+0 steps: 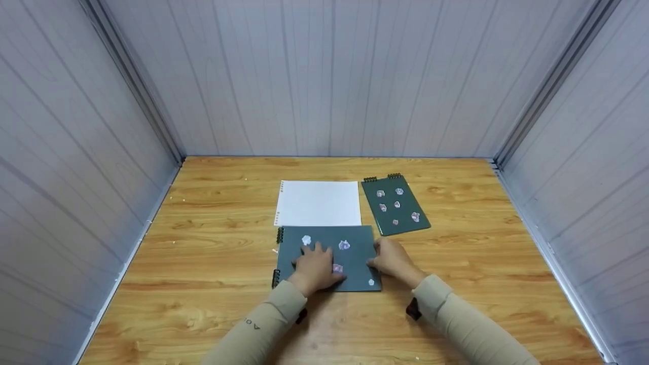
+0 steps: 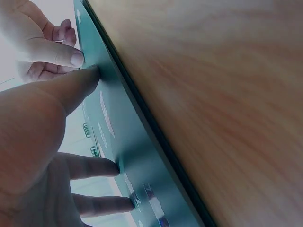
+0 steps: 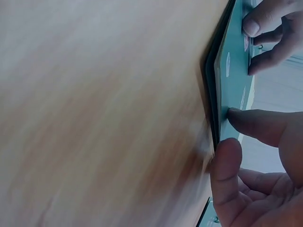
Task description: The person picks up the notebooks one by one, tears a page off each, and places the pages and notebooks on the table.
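Head view: left hand (image 1: 315,267), fingers spread, presses dark-green spiral notebook (image 1: 353,261) on table (image 1: 213,253); right hand (image 1: 395,259) pinches its right edge; white punched sheet (image 1: 319,203) just beyond.

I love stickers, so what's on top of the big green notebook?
On the big green notebook are pale stickers and the spread left hand; the right hand pinches its edge. Whatever lies beneath the left hand is covered.
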Tool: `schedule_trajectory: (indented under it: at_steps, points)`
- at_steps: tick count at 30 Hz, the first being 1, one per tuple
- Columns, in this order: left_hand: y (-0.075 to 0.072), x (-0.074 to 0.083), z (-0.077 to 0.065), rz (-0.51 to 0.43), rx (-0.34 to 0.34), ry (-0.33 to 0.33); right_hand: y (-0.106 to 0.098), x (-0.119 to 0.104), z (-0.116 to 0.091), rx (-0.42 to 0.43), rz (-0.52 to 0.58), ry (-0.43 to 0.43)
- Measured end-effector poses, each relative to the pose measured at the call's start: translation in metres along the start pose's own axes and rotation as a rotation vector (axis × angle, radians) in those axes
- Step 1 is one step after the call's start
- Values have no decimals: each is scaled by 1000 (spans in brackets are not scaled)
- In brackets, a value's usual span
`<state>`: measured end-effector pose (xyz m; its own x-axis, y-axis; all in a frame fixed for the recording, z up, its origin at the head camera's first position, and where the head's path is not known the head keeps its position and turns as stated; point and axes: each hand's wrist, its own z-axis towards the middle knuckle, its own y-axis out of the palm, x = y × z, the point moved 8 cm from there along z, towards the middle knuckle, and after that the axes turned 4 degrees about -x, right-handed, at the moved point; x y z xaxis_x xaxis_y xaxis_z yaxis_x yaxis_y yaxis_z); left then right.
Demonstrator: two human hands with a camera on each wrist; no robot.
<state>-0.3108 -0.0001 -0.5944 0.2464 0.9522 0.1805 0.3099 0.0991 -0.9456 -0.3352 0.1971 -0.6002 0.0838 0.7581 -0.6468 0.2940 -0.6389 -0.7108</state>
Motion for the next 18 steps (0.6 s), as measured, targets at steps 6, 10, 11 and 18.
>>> schedule_trajectory:
  at_steps: [6,10,11,18]
  points:
    - [-1,-14,-6,-46,-9,-8,-14,2,0,51,21,4]
    - [-2,-30,-11,-55,-14,-21,-27,1,1,96,-9,-21]
    - [-2,-35,-13,-59,-16,-24,-31,1,1,107,-22,-29]
    - [-7,-69,-23,-102,-20,-32,-51,6,6,169,-71,-40]
